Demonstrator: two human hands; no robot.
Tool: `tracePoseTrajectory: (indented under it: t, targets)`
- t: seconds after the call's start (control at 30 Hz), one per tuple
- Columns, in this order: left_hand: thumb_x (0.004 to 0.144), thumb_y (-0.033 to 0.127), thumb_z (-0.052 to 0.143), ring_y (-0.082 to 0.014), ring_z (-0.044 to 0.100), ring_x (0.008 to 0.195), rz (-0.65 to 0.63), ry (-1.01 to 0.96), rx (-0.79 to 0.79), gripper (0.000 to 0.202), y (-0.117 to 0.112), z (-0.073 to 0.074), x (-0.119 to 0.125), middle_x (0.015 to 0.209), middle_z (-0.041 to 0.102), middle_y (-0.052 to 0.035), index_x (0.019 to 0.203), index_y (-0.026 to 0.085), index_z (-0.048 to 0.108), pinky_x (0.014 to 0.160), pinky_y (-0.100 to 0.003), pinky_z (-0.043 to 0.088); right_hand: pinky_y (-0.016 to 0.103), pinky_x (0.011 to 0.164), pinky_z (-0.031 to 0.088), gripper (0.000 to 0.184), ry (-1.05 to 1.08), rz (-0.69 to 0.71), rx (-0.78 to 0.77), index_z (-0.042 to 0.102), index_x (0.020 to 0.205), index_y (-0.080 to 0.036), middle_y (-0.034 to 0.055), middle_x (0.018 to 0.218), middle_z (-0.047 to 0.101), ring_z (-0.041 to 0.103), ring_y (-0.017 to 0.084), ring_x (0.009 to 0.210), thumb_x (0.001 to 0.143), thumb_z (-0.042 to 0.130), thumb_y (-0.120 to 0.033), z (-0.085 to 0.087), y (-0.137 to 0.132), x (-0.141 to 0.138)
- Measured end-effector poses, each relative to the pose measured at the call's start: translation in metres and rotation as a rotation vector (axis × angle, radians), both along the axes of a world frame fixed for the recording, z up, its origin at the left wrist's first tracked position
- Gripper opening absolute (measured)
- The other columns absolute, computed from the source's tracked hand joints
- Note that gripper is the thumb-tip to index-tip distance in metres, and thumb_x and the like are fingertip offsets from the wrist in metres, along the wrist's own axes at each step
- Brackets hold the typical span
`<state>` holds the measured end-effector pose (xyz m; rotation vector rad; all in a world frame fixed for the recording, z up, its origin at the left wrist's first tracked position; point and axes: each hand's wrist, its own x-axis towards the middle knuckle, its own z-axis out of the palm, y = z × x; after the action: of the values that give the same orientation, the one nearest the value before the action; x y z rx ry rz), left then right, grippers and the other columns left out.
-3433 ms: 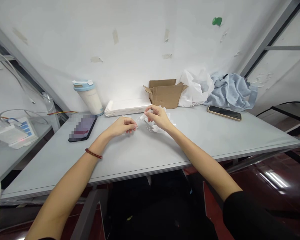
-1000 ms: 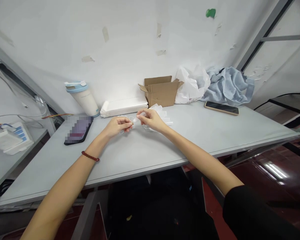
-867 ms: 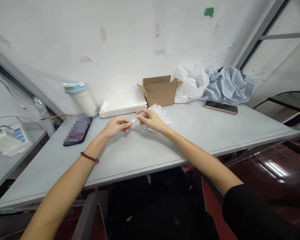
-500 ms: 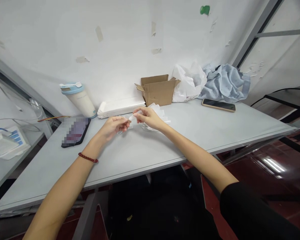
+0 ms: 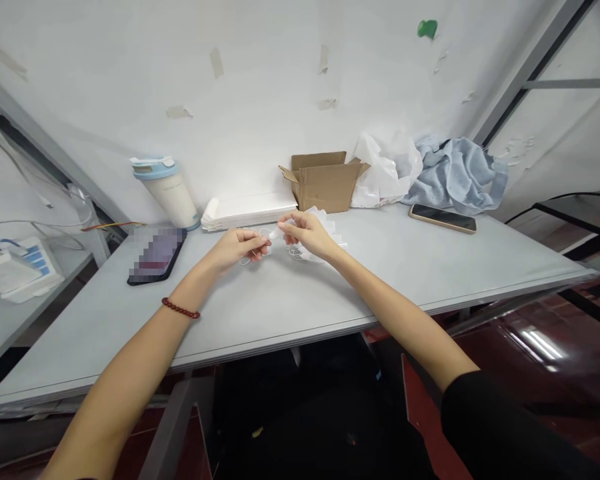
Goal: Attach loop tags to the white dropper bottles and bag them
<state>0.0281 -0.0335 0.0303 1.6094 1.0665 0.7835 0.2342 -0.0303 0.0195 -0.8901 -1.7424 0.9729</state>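
My left hand [image 5: 240,248] is closed in a pinch above the table, with a thin white cord [image 5: 245,260] looping out below its fingers. My right hand [image 5: 307,235] pinches a small, soft-looking white piece [image 5: 275,234] that reaches towards the left fingertips. The two hands nearly meet there, and the fingers partly cover the piece, so its exact kind is unclear. Under and behind my right hand lies a loose pile of thin white items [image 5: 325,223] with thin white loops, partly hidden by that hand.
Behind the hands are a stack of flat white pieces [image 5: 250,212] and an open cardboard box [image 5: 327,187]. A cup [image 5: 173,200] and phone [image 5: 157,257] are left; a plastic bag [image 5: 385,170], blue cloth [image 5: 455,177] and another phone [image 5: 443,219] are right. The table [image 5: 280,307] meets a wall.
The view has shifted slightly, so everything sits a little further right. Both hands keep their pinch near each other, with the white piece still between them.
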Motion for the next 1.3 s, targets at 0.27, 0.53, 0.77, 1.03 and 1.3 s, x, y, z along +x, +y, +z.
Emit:
tracePoseTrajectory:
  t: [0.27, 0.53, 0.77, 1.03, 1.3]
  targets:
    - [0.075, 0.036, 0.059, -0.0153, 0.057, 0.054, 0.295, 0.351, 0.275, 0.025, 0.011, -0.005, -0.007, 0.058, 0.064, -0.0031, 0.061, 0.016, 0.064, 0.056, -0.027, 0.042, 0.023, 0.06, 0.038, 0.006, -0.528, -0.314, -0.044, 0.063, 0.078, -0.013, -0.0019, 0.052, 0.059, 0.054, 0.012, 0.053, 0.08, 0.063, -0.019, 0.011, 0.004, 0.013]
    - [0.081, 0.042, 0.055, -0.0243, 0.066, 0.074, 0.423, 0.668, 0.449, 0.035, 0.016, -0.01, -0.013, 0.069, 0.07, -0.0051, 0.095, 0.014, 0.071, 0.069, -0.031, 0.046, 0.025, 0.053, 0.031, 0.016, -0.981, -0.087, -0.129, 0.067, 0.057, -0.013, -0.0006, 0.043, 0.055, 0.05, 0.012, 0.049, 0.07, 0.073, -0.02, 0.026, -0.004, 0.029]
    - [0.084, 0.037, 0.051, -0.0245, 0.065, 0.079, 0.444, 0.699, 0.548, 0.041, 0.015, -0.014, -0.013, 0.073, 0.069, -0.0045, 0.114, 0.013, 0.066, 0.078, -0.034, 0.046, 0.025, 0.055, 0.035, 0.015, -1.052, 0.006, -0.151, 0.066, 0.055, -0.013, 0.0019, 0.051, 0.061, 0.053, 0.013, 0.054, 0.068, 0.073, -0.016, 0.023, -0.002, 0.028]
    - [0.082, 0.036, 0.052, -0.0219, 0.064, 0.068, 0.316, 0.585, 0.535, 0.034, 0.009, -0.012, -0.005, 0.069, 0.068, -0.004, 0.102, 0.014, 0.069, 0.071, -0.033, 0.047, 0.025, 0.055, 0.031, 0.005, -0.891, 0.051, -0.033, 0.069, 0.07, -0.013, 0.0003, 0.063, 0.058, 0.049, 0.011, 0.057, 0.068, 0.069, -0.018, 0.024, -0.006, 0.025]
    - [0.081, 0.045, 0.058, -0.0131, 0.055, 0.051, 0.072, 0.208, 0.199, 0.036, 0.0, -0.001, 0.004, 0.07, 0.066, -0.0043, 0.097, 0.014, 0.067, 0.047, -0.024, 0.039, 0.025, 0.064, 0.035, 0.018, -0.472, 0.059, 0.091, 0.066, 0.072, -0.013, 0.0014, 0.07, 0.059, 0.05, 0.014, 0.07, 0.073, 0.057, -0.03, 0.017, 0.0, 0.024]
